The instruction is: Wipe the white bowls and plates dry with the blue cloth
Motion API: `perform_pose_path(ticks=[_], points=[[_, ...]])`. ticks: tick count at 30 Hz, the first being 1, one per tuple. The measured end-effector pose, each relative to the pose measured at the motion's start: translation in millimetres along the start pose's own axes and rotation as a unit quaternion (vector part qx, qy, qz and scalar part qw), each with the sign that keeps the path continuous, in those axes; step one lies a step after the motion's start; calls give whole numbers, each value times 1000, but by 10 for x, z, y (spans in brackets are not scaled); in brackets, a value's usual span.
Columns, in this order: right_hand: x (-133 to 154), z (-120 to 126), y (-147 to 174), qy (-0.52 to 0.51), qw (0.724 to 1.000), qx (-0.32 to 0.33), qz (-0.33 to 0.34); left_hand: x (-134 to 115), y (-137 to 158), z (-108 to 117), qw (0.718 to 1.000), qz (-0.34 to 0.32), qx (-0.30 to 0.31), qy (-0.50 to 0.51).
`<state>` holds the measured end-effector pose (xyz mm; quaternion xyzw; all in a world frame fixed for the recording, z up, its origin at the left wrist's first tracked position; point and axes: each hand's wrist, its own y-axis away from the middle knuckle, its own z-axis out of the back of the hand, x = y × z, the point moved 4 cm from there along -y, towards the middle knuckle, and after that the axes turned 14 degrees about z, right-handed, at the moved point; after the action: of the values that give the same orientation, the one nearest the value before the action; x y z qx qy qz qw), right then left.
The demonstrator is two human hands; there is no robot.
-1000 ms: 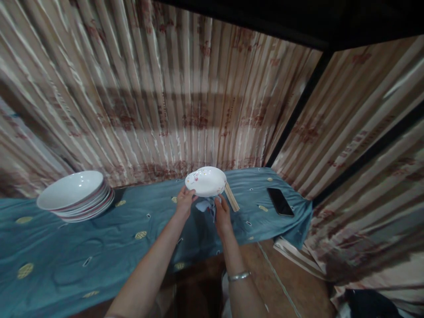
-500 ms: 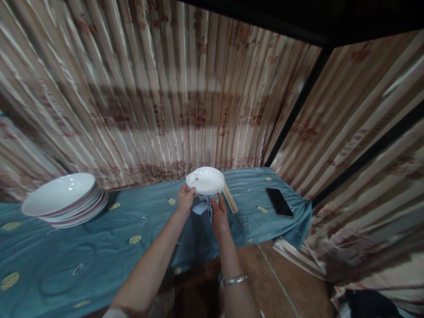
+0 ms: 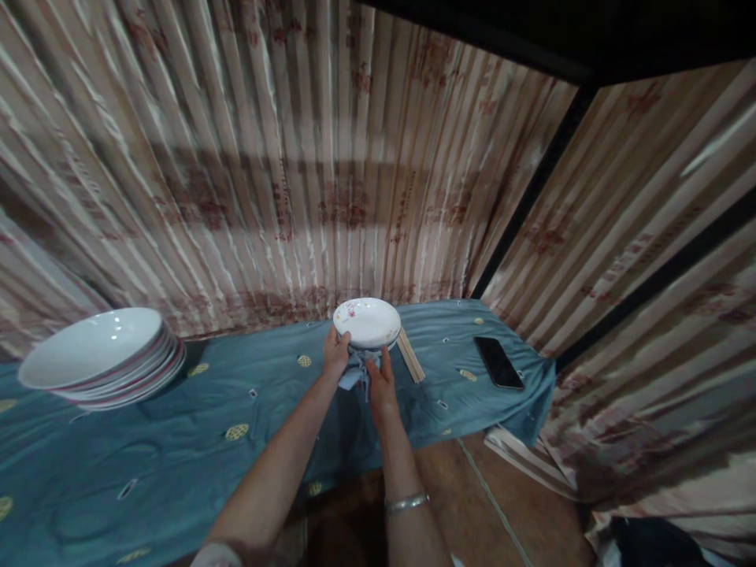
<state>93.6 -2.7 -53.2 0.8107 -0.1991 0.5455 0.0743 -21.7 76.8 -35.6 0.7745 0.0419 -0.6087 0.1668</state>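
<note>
Have the left hand (image 3: 335,354) closed on the near left rim of a white dish (image 3: 367,320), with the thumb laid over the edge and the other fingers mostly hidden. Have the right hand (image 3: 383,386) curled partway round a crumpled pale blue cloth (image 3: 356,376), bunched under the near side of the dish, with one finger reaching up to the near right rim. Hold the dish just beyond both hands, above the near part of the table (image 3: 277,386) (decorated inside with small flowers, mostly toward the left hand). Can make out another pale edge just under the near right rim, but cannot tell a dish foot from a second dish; cannot judge any contact with the table either.

Just right of the right hand, see a small bundle of pale sticks (image 3: 412,358) lying on the table. Farther right of the hands, see a dark phone (image 3: 498,362) lying flat. Well left of the hands, see a nested stack of white bowls (image 3: 109,366) with reddish bands. Beneath the hands, note a blue-green cover (image 3: 194,457) with yellow motifs; beyond them, a pleated curtain (image 3: 354,205); behind the right hand, a silvery bracelet (image 3: 407,503) round the wrist.
</note>
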Motion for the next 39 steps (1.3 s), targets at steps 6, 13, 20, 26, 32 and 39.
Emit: perform_pose_path(ticks=[6,13,20,26,32,39], points=[[-7,-24,28,15,1000,-24,6,102,-51,-26,999,23,-17,-26],[-60,-106,103,36,999,5,6,254,56,122,997,56,-39,-29],[-138,-541,549,33,988,145,-35,234,374,853,995,38,-83,-28],[-233,-903,1022,16,973,224,-59,99,680,1673,990,35,-139,-10],[-374,-1328,1268,45,967,248,-41,-251,898,2449,973,-28,-228,27],[-430,-2428,1226,144,924,350,55,-883,795,3376,932,-93,-351,9]])
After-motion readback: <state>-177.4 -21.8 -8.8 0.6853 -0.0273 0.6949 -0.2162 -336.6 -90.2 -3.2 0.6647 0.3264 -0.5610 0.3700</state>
